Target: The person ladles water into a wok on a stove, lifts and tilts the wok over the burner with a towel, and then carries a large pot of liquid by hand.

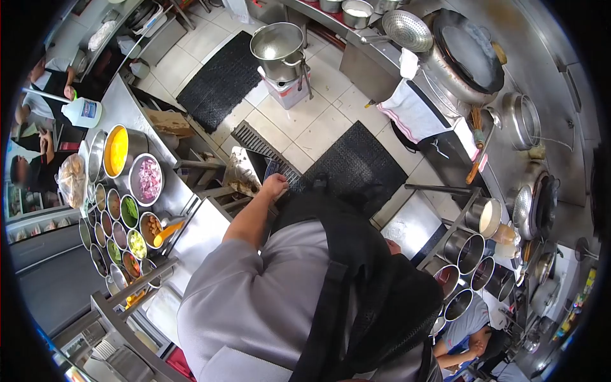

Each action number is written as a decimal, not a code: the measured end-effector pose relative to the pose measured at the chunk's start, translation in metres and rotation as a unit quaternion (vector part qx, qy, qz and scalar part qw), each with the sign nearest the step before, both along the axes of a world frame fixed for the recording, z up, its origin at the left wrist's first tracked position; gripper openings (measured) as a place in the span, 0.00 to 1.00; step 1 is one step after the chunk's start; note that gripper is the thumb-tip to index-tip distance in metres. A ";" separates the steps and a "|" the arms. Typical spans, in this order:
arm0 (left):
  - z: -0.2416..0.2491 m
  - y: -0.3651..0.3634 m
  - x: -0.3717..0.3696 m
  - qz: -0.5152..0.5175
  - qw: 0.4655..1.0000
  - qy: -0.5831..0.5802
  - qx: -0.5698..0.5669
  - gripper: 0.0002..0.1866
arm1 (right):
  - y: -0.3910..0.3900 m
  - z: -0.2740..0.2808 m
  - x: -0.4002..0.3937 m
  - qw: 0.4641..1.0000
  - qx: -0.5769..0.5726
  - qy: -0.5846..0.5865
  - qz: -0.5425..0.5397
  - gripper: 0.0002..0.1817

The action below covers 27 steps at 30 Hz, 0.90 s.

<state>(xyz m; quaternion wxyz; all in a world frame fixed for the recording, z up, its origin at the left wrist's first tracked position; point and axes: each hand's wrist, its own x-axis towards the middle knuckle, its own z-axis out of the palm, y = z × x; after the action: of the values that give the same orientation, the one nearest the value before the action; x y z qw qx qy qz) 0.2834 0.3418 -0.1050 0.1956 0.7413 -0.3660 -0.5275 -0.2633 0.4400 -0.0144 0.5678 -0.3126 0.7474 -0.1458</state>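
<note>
Pale tiles (261,130) border the black mat (356,153) at our feet. Left of that mat, our left hand (275,185) reaches forward on a bare forearm, fingers curled; we cannot tell whether its grip holds anything. Our right hand (393,247), below the mat, shows only partly, its grip unclear. Something blue (270,168), too small to identify, lies left of the mat, just beside our left hand.

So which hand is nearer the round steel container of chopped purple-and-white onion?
Left. The left hand is right of the onion container in view; the right hand is farther right, mostly hidden behind the black apron.
</note>
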 end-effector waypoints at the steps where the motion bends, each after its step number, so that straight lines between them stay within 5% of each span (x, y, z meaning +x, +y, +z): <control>1: -0.001 -0.001 -0.002 -0.007 1.000 0.004 -0.004 0.19 | 0.003 -0.005 -0.004 1.000 -0.002 0.002 -0.002 0.17; 9: 0.025 0.008 -0.008 0.023 0.999 0.020 0.033 0.17 | -0.003 0.011 0.000 0.997 -0.032 0.038 0.056 0.18; 15: 0.015 0.029 0.002 0.049 0.996 0.061 0.046 0.17 | -0.026 0.054 0.030 0.999 0.039 -0.009 -0.023 0.23; 19: 0.009 0.037 0.009 -0.001 0.999 -0.025 0.044 0.16 | -0.026 0.045 0.031 0.998 0.058 0.000 -0.037 0.22; 27: 0.027 0.021 -0.001 0.058 0.995 0.051 0.059 0.18 | -0.018 0.043 0.031 0.992 0.096 -0.026 -0.078 0.23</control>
<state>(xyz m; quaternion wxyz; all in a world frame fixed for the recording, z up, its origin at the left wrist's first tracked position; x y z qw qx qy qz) 0.2821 0.3626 -0.0785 0.2004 0.7438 -0.2805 -0.5727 -0.2326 0.4220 0.0281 0.6011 -0.1934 0.7652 -0.1252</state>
